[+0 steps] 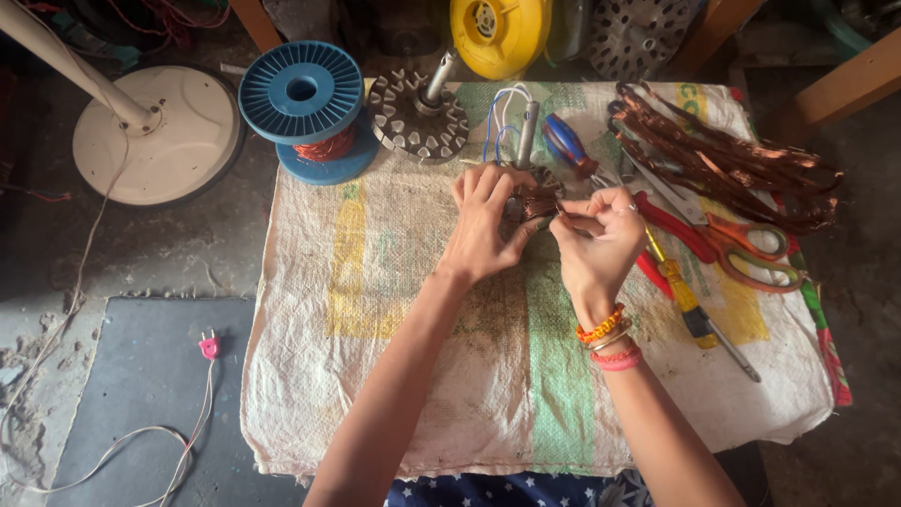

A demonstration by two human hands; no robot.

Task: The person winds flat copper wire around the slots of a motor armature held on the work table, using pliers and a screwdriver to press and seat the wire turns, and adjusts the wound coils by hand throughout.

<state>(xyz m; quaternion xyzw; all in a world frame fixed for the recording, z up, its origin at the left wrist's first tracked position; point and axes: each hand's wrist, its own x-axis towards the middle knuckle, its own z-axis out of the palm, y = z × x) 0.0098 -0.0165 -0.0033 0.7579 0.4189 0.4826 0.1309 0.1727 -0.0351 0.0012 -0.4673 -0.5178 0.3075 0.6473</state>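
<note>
Holding the small motor coil (537, 200) with both hands, I keep it just above the far middle part of the woven sack (394, 310) that covers the table. My left hand (486, 223) comes in from the near left, the forearm long and straight, the wrist bent a little up. Its fingers are together and curled around the left side of the coil, and the thumb presses from below. My right hand (601, 239) comes from the near right, with the wrist turned inward. Its thumb and first fingers are pressed together in a pinch on a thin piece at the right edge of the coil; if this is a wire or a tool tip, I cannot tell. On this wrist I wear orange and pink bangles (608, 340).

Seen from the coil, the scissors (741, 244) with orange handles lie to the right, on the sack. The yellow screwdriver (690, 300) is to the right and nearer to me. A bundle of copper wire (723, 160) lies far to the right and farther away. The blue spool (302, 94) stands far to the left, at the far corner of the sack. Beside it, closer to the coil, stands a round metal core (418, 117) with a shaft. The pink plug (209, 346) lies on the floor, well to the left and nearer to me.
</note>
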